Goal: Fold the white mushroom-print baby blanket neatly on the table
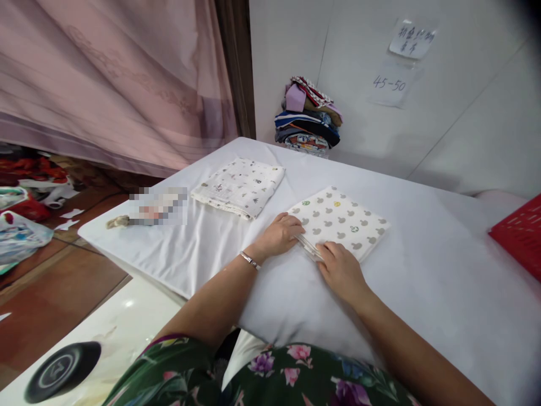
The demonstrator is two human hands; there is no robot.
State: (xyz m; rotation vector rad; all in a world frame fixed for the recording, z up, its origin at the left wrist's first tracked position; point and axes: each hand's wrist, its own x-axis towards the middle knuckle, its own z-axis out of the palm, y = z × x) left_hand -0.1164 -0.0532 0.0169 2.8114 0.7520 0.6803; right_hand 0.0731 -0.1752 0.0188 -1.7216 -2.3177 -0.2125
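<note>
A white folded cloth (340, 217) printed with grey shapes and a few green and yellow ones lies on the white-covered table (426, 265). My left hand (279, 234) pinches its left corner, fingers bent over the layered edge. At the near corner, my right hand (341, 272) has its fingers curled on the same edge. Both thumbs are mostly hidden. Left of my hands rests a second folded cloth (240, 187), white with small dark prints; neither hand touches it.
Folded clothes (308, 115) are stacked by the wall beyond the table. A red basket (519, 237) stands at the right edge. A tasselled item (118, 221), partly blurred out, lies at the table's left. Lower left, a dark round object (63, 369) sits on a white surface.
</note>
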